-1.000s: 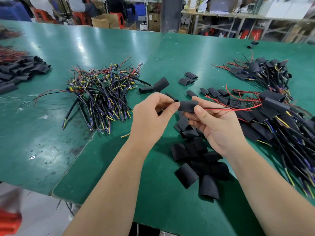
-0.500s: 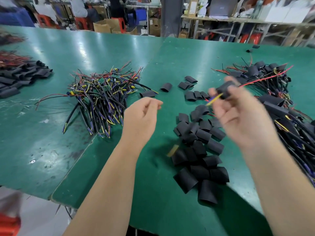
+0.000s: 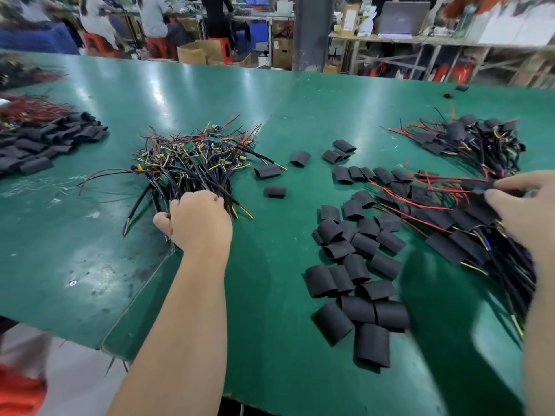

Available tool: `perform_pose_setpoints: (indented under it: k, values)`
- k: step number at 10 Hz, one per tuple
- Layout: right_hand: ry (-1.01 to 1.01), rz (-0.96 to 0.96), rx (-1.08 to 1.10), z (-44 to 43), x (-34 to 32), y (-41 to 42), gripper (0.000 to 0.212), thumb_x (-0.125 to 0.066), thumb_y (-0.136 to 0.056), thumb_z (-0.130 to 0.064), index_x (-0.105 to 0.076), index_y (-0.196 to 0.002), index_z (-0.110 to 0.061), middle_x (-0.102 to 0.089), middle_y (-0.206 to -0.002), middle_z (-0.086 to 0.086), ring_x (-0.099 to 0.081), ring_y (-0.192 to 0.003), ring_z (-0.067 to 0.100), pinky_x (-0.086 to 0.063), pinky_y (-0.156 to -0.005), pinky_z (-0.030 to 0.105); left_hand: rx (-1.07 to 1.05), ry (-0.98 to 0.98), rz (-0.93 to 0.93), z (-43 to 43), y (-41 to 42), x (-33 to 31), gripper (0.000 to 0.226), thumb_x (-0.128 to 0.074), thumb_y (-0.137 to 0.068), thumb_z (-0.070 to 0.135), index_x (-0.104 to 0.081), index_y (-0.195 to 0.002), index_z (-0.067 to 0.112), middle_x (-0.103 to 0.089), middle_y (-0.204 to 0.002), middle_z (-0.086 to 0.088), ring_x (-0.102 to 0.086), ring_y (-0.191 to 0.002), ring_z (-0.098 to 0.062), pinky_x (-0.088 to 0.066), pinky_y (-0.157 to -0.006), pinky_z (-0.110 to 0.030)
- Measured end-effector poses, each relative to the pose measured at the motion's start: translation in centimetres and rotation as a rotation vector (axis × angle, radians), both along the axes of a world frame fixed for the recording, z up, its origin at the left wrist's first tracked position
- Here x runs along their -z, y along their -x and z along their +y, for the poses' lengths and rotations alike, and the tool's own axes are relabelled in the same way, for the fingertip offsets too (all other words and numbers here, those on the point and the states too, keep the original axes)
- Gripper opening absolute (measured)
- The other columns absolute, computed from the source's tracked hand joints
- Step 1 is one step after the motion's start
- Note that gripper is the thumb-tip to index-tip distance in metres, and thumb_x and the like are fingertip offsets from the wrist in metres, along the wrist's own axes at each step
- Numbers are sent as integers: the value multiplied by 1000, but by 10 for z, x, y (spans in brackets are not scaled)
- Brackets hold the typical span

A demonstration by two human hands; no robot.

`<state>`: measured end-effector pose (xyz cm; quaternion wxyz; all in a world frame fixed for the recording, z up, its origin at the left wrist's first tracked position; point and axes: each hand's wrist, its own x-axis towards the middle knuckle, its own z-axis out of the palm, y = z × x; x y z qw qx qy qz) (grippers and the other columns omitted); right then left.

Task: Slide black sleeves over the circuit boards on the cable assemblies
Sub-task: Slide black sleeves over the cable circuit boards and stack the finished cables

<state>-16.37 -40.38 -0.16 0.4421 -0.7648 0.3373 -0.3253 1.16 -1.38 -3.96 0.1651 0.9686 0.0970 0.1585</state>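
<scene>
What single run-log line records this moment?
left hand: grips unsleeved cables | right hand: pinches sleeved cable | loose sleeves: lying between hands

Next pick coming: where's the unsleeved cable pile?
The unsleeved cable pile lies left of centre in the head view, at the left hand; loose black sleeves lie to its right.

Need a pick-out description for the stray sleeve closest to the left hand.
On the green table, find the gap between the wire pile under the left hand and the big sleeve heap to its right. Three loose sleeves lie there; the target sleeve is the one nearest the viewer, just right of the knuckles, lying alone and touching nothing.
</scene>
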Motion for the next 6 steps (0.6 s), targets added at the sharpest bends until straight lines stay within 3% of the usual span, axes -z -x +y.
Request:
perform_pose_setpoints:
  k: [1,2,3,4,5,6]
  values:
    - [334,162,15,68,-22,-11,21,-47,-74,-33,-62,-79,-19,-61,-79,17,-61,-80,40,-44,-59,15,-35,56,-23,4,-5,-1,24,-48,-92,18,-69,-80,19,-49,-58,2,-50,-75,-27,-24,-81,-39]
    - [448,135,119,93,-33,-11,28,-50,-75,-30,-67,-98,-25,-65,-104,10,-61,-98,34,-49,-89,51,-48,108,-49,5,-7,-2,19,-58,-91,35,-61,-104,20,-69,-84,-4,-55,-97,-30,-23,-88,-40]
    - [548,66,102,115,-32,-16,20,-57,-79,-18,-71,-93,-20,-65,-105,9,-60,-103,30,-45,-92,55,-68,40,-25,6,-9,-10,35,-57,-90,45,-56,-108,15,-68,-96,-11,-51,-108,-33,-24,-93,-41]
    - [586,33,57,122,-29,-20,18,-59,-81,-11,-72,-91,-18,-66,-103,8,-58,-104,30,-42,-94,53,-39,78,-88,4,-9,-23,29,-55,-90,46,-56,-106,21,-69,-96,-7,-57,-104,-32,-27,-94,-41]
    - [602,25,7,132,-24,-26,17,-60,-82,-8,-73,-91,-15,-66,-102,8,-59,-103,30,-41,-94,52,135,20,-123,-19,-9,-34,30,-53,-90,44,-58,-109,21,-67,-106,-6,-60,-105,-31,-36,-91,-41]
    - [603,18,-61,134,-19,-30,17,-61,-82,-5,-73,-91,-13,-67,-100,9,-59,-102,30,-40,-95,53,383,-63,-77,-55,-14,-35,45,-52,-90,46,-50,-124,17,-57,-122,-12,-53,-114,-33,-41,-91,-42]
